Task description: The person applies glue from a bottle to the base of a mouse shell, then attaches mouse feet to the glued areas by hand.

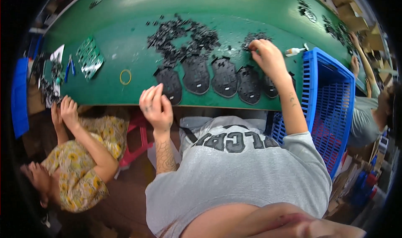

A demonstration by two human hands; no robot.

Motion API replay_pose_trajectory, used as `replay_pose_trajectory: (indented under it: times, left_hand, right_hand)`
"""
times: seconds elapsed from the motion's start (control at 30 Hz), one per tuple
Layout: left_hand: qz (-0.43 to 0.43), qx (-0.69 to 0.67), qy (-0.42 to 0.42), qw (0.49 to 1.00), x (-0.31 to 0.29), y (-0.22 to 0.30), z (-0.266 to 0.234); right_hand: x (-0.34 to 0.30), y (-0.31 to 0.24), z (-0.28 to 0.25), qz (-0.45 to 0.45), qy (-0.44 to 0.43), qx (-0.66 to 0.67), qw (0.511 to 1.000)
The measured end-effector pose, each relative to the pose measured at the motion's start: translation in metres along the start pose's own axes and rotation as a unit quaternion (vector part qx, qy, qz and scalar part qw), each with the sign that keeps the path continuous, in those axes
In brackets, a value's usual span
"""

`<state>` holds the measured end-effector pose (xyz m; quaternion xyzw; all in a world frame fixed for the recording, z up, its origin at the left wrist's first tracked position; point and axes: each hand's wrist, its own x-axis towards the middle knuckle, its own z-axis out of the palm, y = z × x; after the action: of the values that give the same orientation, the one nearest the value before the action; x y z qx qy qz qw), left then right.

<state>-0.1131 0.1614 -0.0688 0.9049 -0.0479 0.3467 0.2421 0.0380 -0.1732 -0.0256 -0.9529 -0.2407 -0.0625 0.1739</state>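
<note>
My right hand [268, 56] reaches over a small heap of tiny dark parts [257, 36] on the green table. Its fingertips are pinched down at the heap's edge; what lies between them is too small to name. My left hand [157, 106] hovers at the table's front edge beside the leftmost black shell-shaped panel [171, 85]. Its fingers are loosely bent with the thumb apart, and nothing shows in them. Several such panels stand in a row, among them one [196, 75] and another [225, 77]. My right wrist partly hides the rightmost ones.
A large pile of black pieces [180, 37] lies behind the panels. At right are a small white bottle [295, 51] and a blue crate [324, 95]. Leftward lie a yellow ring [125, 77], blue-handled pliers [70, 68] and a green sheet [89, 58]. Other people sit on both sides.
</note>
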Motion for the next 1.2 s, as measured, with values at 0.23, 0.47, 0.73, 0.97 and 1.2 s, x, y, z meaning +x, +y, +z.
replay_pose_trajectory:
  times: [0.23,0.47,0.73,0.97,1.2]
  left_hand:
    - [0.022,-0.017,0.027,0.999,-0.010,-0.022,0.017]
    - [0.030,0.014,0.052,0.998,-0.013,-0.026,0.022]
    - [0.030,0.027,0.072,0.997,-0.014,-0.026,0.020]
    - [0.027,0.000,0.117,0.993,-0.019,-0.030,0.029]
    - [0.010,-0.011,0.117,0.993,-0.019,-0.028,0.028]
  right_hand:
    - [0.002,0.005,-0.008,0.013,-0.016,0.097,0.995]
    - [0.001,0.002,-0.013,0.089,-0.048,0.129,0.987]
    - [0.004,-0.041,-0.013,0.050,0.040,0.157,0.985]
    - [0.022,-0.155,0.031,-0.028,-0.094,0.349,0.932]
    - [0.014,-0.179,0.056,-0.069,-0.096,0.299,0.947]
